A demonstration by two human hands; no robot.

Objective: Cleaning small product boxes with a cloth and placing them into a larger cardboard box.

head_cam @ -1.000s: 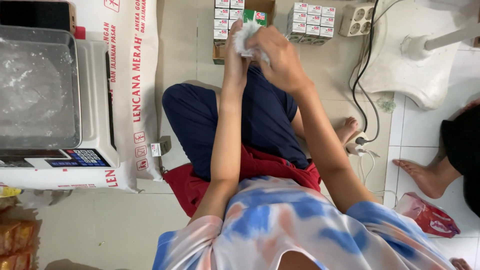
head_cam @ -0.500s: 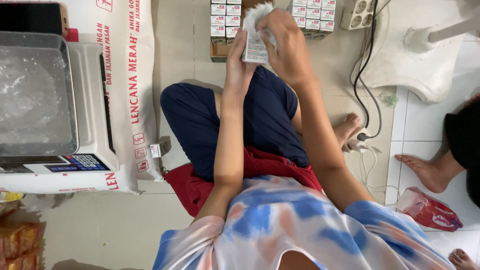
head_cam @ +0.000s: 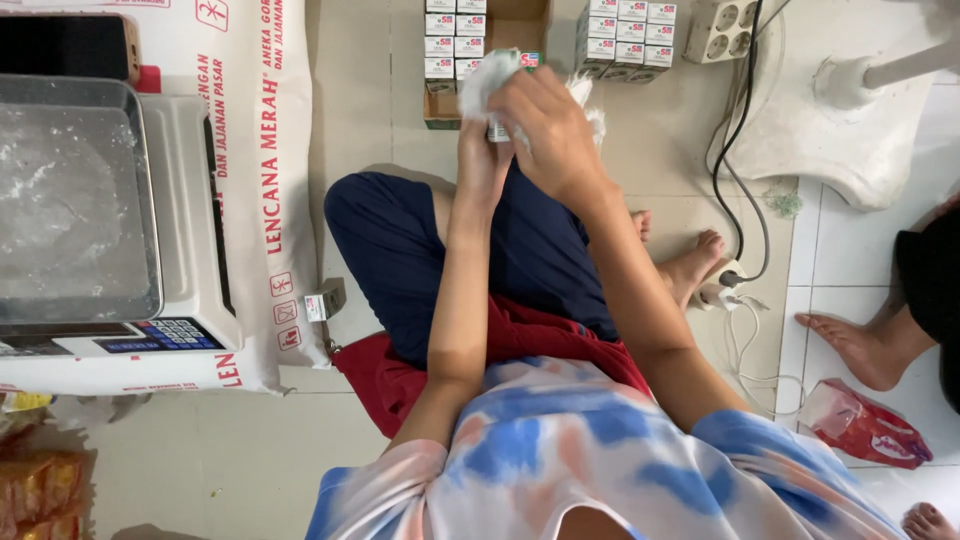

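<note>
Seated cross-legged on the tiled floor [head_cam: 360, 130], both hands raised at upper centre of the frame. Left hand [head_cam: 483, 160] curled closed around the lower part of a small printed carton [head_cam: 497, 131], mostly hidden by the fingers. Right hand [head_cam: 545, 125] closed from above over a crumpled white thin plastic wrap [head_cam: 488, 78] that bunches about the carton; tufts of the same wrap showing past the knuckles to the right. Exact finger spread under the wrap: cannot tell.

Handling, as judged: carton light and fairly stiff, but crushable at the corners; best gripped across its flat faces, not its edges. Wrap soft, limp, likely slippery and easy to tear; best pinched at a loose fold and kept taut.

Directly beyond the hands, an open brown cardboard tray [head_cam: 520, 22] with rows of small white-and-green cartons [head_cam: 441, 45]; a second block of identical cartons [head_cam: 630, 35] just right of it. White power strip [head_cam: 722, 28] at upper right, black cable trailing down. White electronic scale with steel pan [head_cam: 75, 200] at left, resting on a white printed sack [head_cam: 265, 200]. Another person's bare foot [head_cam: 850, 345] at right edge, near a red plastic bag [head_cam: 865, 425].
</note>
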